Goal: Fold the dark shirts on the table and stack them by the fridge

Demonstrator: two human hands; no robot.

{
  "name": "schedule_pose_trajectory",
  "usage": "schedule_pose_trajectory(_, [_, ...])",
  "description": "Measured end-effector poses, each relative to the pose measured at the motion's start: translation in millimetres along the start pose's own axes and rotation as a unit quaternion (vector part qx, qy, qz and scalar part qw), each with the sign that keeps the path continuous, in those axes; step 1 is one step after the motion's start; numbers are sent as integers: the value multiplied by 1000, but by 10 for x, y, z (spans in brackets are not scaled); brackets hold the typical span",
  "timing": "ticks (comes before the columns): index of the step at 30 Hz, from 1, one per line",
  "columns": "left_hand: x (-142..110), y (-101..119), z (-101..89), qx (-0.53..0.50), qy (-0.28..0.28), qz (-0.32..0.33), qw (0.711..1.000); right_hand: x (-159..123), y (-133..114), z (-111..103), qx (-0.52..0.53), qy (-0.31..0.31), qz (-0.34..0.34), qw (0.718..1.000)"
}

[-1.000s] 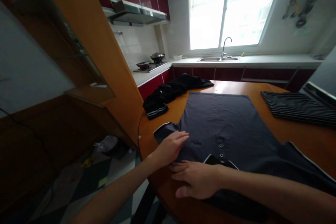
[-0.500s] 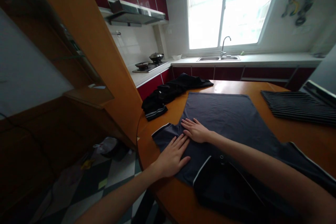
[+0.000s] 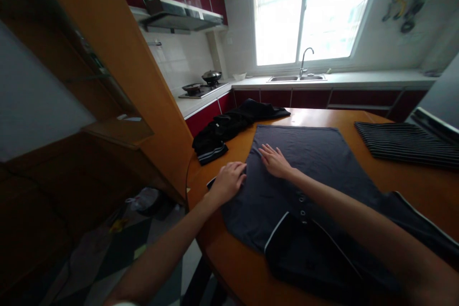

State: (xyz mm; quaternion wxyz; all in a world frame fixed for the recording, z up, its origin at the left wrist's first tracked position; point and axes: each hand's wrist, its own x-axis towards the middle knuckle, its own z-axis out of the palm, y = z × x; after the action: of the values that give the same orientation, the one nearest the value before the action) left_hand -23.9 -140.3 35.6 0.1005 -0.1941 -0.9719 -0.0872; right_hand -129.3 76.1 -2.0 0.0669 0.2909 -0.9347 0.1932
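where the wooden tabletop spreads before the person, the following lie on it: one shirt, dark grey-blue, laid out mostly flat in the middle, hem toward the window, collar toward the person, the collar dark with white edging, small round fasteners just beyond it; one sleeve stretched out to the right, also white-edged. hands, two, bare: left hand at the shirt's left edge, fingers loosely bent, partly covering the other sleeve; whether it grips any cloth cannot be told. right hand palm down on the shirt's body, fingers extended, nothing grasped. black garment, one, crumpled, far left, with a pale-striped end. striped cloth, one, black with light lines, folded flat, right side, apart from the shirt.
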Motion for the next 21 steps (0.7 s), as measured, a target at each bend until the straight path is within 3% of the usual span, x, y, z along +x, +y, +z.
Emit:
schedule_pose_trajectory(3, [340, -257, 5, 20, -59, -63, 996, -139, -9, 7, -4, -22, 0, 1000])
schedule_pose_trajectory(6, [519, -434, 36, -20, -135, -57, 989, -244, -60, 61, -13, -36, -24, 999])
schedule_pose_trajectory(9, [534, -559, 21, -48, -168, -41, 984, -283, -91, 90, -21, -30, -31, 999])
schedule_pose_trajectory(13, [464, -663, -97, -46, -150, -49, 986, -281, -80, 83, -20, -28, -36, 999])
schedule_pose_trajectory(18, [453, -457, -144, 69, -143, -100, 982, -275, -69, 108, -22, -28, -34, 999])
schedule_pose_trajectory(21, [482, -148, 50, 78, -78, -50, 993, -259, -55, 152, -22, -29, -32, 999])
